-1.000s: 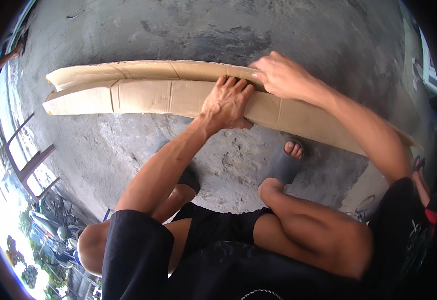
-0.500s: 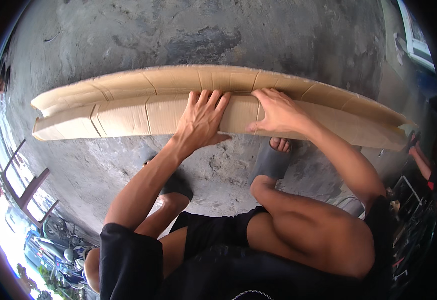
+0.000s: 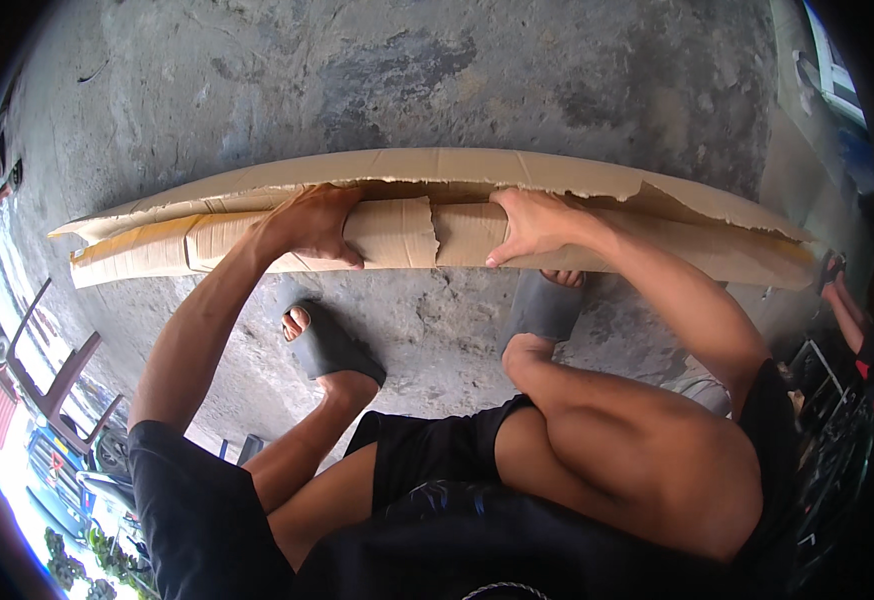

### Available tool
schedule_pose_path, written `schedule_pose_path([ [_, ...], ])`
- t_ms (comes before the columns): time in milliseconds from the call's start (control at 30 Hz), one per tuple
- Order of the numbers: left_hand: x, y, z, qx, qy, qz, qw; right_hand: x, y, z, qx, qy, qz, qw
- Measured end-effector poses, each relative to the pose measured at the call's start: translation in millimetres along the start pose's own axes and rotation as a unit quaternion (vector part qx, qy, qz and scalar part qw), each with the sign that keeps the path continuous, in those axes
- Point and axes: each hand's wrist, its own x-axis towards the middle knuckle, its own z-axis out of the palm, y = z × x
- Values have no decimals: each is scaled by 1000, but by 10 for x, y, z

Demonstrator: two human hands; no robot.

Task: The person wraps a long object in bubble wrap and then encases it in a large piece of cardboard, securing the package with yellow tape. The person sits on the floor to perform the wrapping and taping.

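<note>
A long strip of brown cardboard (image 3: 467, 240), folded lengthwise, lies across the floor in front of my feet. Its far flap (image 3: 427, 165) stands over the nearer folded part, leaving a dark gap between them. Torn, ragged edges show along that flap and across the middle of the near part. Left of the middle, my left hand (image 3: 319, 222) is closed round the near part, thumb on the near side and fingertips hidden in the fold. My right hand (image 3: 537, 222) grips the same part right of the middle, its thumb also toward me.
Stained grey concrete floor (image 3: 387, 80) lies all around. My feet in dark slides (image 3: 335, 345) are just on the near side of the cardboard. A bare-legged person stands at the right edge, and another's feet show at the far left. A brown metal frame (image 3: 62, 385) and parked vehicles are at left.
My left hand has moved left along the cardboard and gone from lying spread to gripping. The far flap now leans over further, showing torn edges. My right hand has stayed nearly in place.
</note>
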Motion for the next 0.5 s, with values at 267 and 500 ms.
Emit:
schedule_pose_path([
  [267, 254, 2, -161, 23, -160, -32, 986, 18, -57, -53, -13, 11, -29, 999],
  [500, 41, 117, -73, 1, -104, -65, 992, -239, -168, 14, -50, 45, 7, 998],
])
